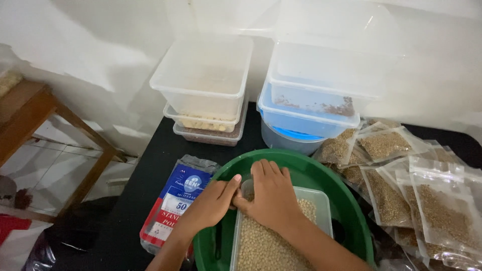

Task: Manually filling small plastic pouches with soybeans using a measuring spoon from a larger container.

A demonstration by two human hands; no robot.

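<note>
both hands meet at the far end of a clear plastic tub of pale round beans (pixel 266 246), right hand (pixel 273 198) flat and open on them, left hand (pixel 213 203) pinching its rim to steady it inside the round green plastic basin (pixel 346 200)

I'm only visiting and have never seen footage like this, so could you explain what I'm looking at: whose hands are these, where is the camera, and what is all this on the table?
There is no machine here. One camera sits on a person's head and looks down, so you see that person's own bare hands. The left hand and the right hand meet at the far end of a clear tub of pale beans; the right lies flat over the beans, and whether either grips anything is hidden. The tub sits inside a green basin on a black table. To the right lie clear pouches filled with brown seeds. To the left is a pack of empty pouches. Behind stand stacked plastic containers.
</note>
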